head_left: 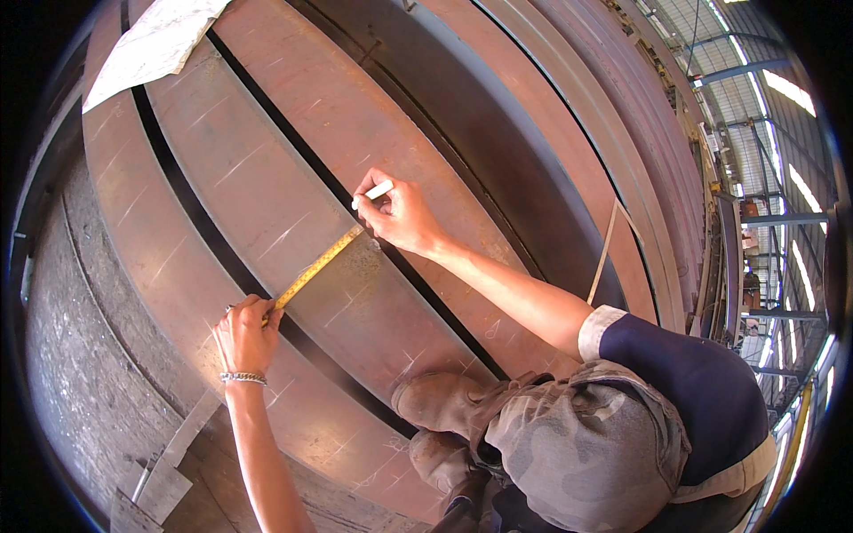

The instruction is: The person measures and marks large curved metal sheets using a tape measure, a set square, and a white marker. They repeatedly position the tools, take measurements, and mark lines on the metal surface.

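A yellow tape measure [318,267] stretches diagonally across a rusty-brown steel strip [351,306] scratched with several pale marks. My left hand [244,336], with a chain bracelet at the wrist, is closed on the tape's lower left end. At the upper right end is my right hand [395,213], its fingers closed around a short white stick, like chalk [380,189]. The right fingertips are beside the tape's end, close to the dark gap along the strip's edge; whether they also touch the tape, I cannot tell.
More long steel pieces [338,98] lie side by side with dark gaps between them. A white paper sheet [151,49] rests at the far left. Brown boots [435,397] are on the steel near me. A thin angled strip [604,249] stands out at right.
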### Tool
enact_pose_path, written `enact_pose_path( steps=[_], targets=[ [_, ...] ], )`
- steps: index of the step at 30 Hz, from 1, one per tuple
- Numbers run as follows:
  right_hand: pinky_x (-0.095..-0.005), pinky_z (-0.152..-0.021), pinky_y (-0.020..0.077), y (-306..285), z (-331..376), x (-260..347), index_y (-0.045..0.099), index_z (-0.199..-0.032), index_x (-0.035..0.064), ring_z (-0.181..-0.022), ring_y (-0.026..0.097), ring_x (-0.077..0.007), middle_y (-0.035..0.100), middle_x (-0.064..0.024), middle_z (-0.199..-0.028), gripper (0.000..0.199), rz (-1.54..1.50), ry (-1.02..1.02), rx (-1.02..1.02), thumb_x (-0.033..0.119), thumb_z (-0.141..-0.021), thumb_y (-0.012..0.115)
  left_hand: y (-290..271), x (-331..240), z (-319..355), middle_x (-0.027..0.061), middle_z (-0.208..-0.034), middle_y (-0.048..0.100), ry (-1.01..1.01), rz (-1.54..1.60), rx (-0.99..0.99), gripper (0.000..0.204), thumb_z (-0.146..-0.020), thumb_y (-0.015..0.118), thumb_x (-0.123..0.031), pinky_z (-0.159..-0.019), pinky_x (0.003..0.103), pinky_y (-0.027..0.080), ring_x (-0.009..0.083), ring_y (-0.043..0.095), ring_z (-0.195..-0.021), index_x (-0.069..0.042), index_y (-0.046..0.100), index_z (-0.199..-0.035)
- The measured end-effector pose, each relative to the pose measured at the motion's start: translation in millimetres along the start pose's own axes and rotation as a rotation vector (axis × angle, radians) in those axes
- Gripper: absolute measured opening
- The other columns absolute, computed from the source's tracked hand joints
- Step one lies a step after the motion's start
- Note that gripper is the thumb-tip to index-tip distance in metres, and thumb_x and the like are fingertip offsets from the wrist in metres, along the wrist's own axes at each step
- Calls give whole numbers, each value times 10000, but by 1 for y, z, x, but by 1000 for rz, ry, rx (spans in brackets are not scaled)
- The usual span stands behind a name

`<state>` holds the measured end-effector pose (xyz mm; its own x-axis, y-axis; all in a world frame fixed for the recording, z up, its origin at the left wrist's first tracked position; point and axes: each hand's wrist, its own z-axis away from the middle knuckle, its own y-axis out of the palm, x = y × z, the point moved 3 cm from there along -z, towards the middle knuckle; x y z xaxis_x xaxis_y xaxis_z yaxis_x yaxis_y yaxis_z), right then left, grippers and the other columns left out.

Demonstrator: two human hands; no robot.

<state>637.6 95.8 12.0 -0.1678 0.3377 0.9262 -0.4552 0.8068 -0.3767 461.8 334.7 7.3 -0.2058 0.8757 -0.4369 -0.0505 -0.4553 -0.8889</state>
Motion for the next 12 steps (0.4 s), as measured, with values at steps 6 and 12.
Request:
enact_pose_path(
  steps=[6, 12],
  targets=[
    [-244, -488, 488, 7, -18, -17, 582, -912, 28, -597, 627, -80, 673, -47, -757, 129, -82, 137, 381, 133, -976, 623, 0, -1, -2, 64, -869, 723, 5, -42, 25, 151, -835, 761, -217, -741, 438, 547, 317, 694, -820, -90, 783, -915],
    [-278, -521, 546, 20, -56, -47, 585, -939, 38, -624, 644, -118, 689, -79, -793, 139, 38, 229, 732, 168, -961, 631, 3, 3, -3, 48, -911, 731, -7, -46, 61, 150, -838, 757, -215, -755, 434, 548, 316, 696, -842, -101, 790, -930]
  ],
)
